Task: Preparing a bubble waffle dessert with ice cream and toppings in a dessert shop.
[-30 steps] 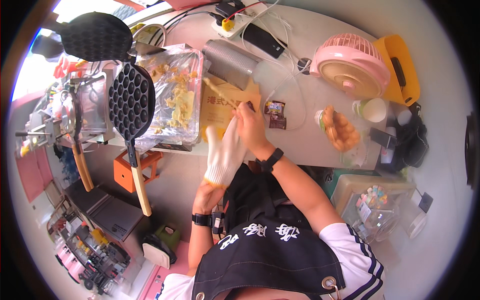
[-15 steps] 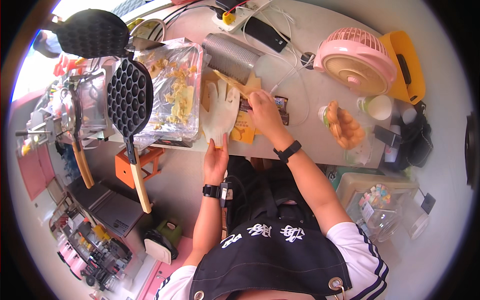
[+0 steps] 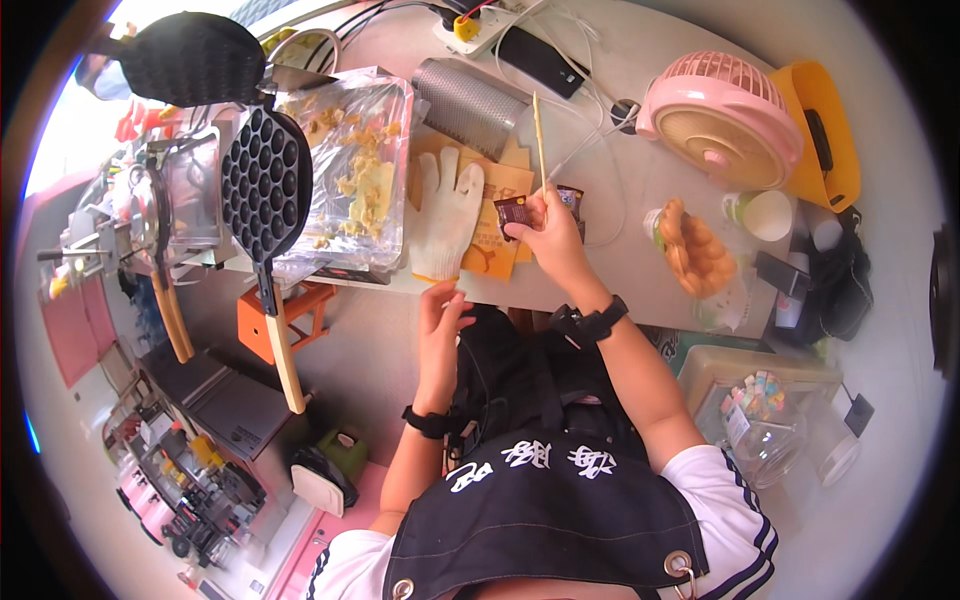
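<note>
Right hand [image 3: 550, 235] grips a small brown packet [image 3: 513, 216] and thin stick [image 3: 540, 130]; left hand [image 3: 440, 318] holds nothing, fingers loosely curled near a white glove [image 3: 447, 215]. Glove off, lying partly over orange paper [image 3: 512, 185] on the bench [image 3: 632, 275]; packet not yet set down, sealed or opened unclear.

Matt cloth glove [image 3: 446, 215], glossy plastic fan [image 3: 715, 125], smooth wooden handle [image 3: 284, 360]

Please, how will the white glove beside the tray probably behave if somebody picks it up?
The glove would probably flop, since it looks like soft cloth. It is likely light, being thin and unworn. It seems unlikely to roll, because it lies flat.
</note>
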`<state>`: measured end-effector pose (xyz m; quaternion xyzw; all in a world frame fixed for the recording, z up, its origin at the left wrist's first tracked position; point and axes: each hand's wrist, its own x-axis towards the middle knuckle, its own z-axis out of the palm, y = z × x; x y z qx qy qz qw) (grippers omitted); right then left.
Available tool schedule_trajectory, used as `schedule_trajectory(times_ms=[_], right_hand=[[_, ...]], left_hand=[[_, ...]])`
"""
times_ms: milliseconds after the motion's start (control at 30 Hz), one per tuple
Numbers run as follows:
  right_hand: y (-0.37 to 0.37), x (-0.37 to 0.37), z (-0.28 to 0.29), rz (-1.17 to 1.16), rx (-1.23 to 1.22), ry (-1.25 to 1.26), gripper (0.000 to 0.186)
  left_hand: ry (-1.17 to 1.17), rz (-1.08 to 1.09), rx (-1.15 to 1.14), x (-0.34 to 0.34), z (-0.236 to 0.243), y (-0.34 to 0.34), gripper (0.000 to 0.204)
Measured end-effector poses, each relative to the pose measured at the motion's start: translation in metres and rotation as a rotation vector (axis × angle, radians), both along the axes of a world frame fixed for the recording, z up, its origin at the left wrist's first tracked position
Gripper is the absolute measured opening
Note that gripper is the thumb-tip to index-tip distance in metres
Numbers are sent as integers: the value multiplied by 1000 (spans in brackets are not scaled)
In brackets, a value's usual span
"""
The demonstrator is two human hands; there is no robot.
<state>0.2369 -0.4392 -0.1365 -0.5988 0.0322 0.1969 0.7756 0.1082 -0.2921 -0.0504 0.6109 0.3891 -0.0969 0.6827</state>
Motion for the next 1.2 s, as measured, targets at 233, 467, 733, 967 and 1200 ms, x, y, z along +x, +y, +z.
schedule_trajectory(times_ms=[233, 467, 733, 967, 1200], right_hand=[[-18, 8, 44, 196, 313, 240, 30], [-43, 8, 58, 399, 318, 381, 25], [-42, 1, 45, 382, 723, 551, 23], [-30, -4, 61, 111, -79, -117, 34], [-24, -6, 67, 53, -109, -217, 36]], left_hand=[[-455, -442, 584, 80, 12, -27, 48], [-656, -463, 279, 96, 3, -21, 5], [-470, -101, -138, 96, -26, -36, 18], [-599, -110, 314, 102, -36, -51, 23], [-615, -141, 407, 102, -33, -54, 19]])
